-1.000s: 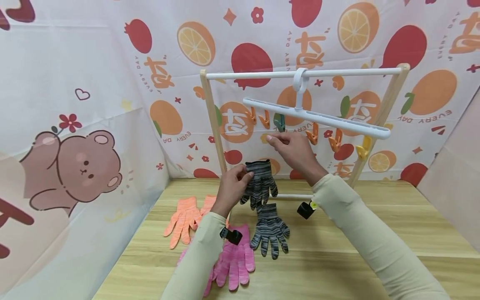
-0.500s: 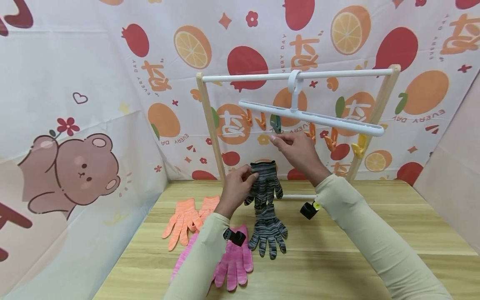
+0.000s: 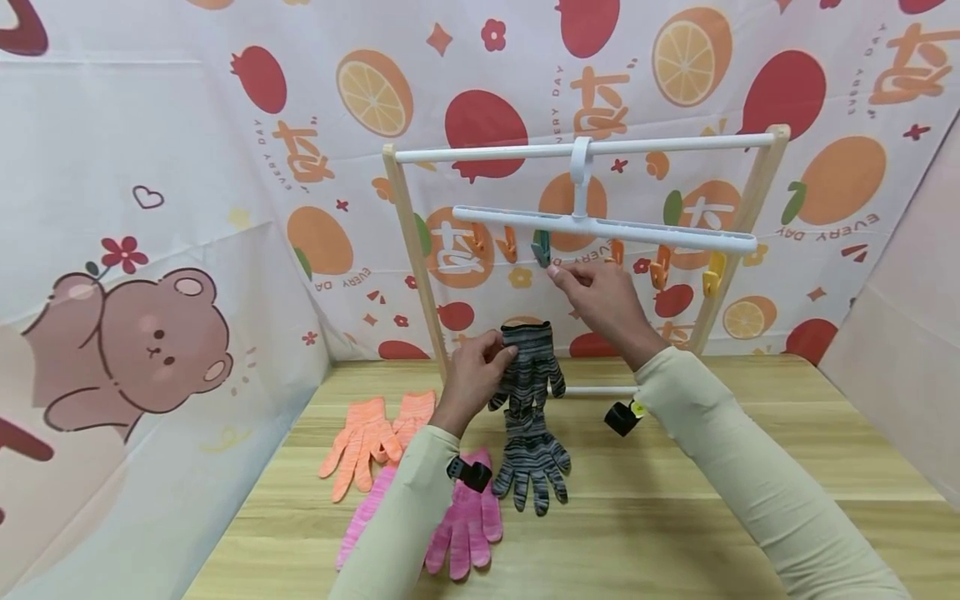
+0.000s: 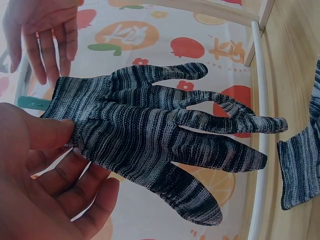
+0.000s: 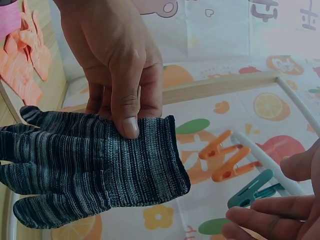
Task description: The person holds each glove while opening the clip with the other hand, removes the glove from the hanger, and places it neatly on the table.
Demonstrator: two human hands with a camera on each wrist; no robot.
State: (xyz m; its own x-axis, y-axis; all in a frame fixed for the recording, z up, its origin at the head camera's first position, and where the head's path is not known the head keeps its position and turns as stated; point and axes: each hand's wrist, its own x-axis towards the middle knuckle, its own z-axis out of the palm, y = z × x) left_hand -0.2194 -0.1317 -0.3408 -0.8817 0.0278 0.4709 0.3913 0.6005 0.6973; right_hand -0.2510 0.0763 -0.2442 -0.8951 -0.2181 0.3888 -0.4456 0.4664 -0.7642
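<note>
My left hand (image 3: 476,371) pinches the cuff of a grey-and-black striped glove (image 4: 135,120) between thumb and fingers. This glove hangs fingers down below the white hanger (image 3: 517,218). My right hand (image 3: 603,304) is raised just beside the teal clip (image 3: 542,247). In the right wrist view its thumb and fingers (image 5: 272,212) are apart, with the fingertips close to the clip (image 5: 252,189); I cannot tell whether they touch it. A second striped glove (image 3: 532,462) lies on the table under the held one.
Orange clips (image 3: 660,268) and a yellow clip (image 3: 713,275) hang along the hanger, on a wood-and-white rack (image 3: 675,143). Orange gloves (image 3: 362,442) and pink gloves (image 3: 467,525) lie at the left of the wooden table (image 3: 675,517). A printed cloth (image 3: 420,50) stands behind.
My left hand has carried the striped glove slightly right. The right hand's fingertips have shifted right relative to the teal clip, and the hanger has turned a little. The head view has shifted slightly.
</note>
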